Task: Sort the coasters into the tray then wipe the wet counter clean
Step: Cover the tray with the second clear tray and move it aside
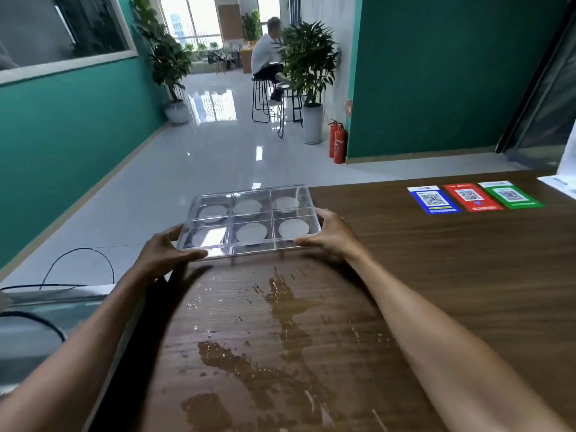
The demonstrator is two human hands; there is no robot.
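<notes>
Room: teal walls (436, 76); glossy grey tile floor (193, 169) reflecting daylight from a bright far window (190, 20). Interior window (62, 29), upper left. Potted plants: one by the left wall (168, 63), one in a tall white pot (307, 67). Black bar stools (261, 99), a person seated (265, 57). Two red fire extinguishers (338, 141) at the wall corner.

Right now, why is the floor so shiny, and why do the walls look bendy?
Head view: window light bounces off the glossy floor as white glare; the puddle on the counter glints too, and the clear tray reflects light in its near-left compartment. The wide-angle lens bows straight lines near the frame's edges. Both hands, left hand and right hand, look slightly soft.
</notes>
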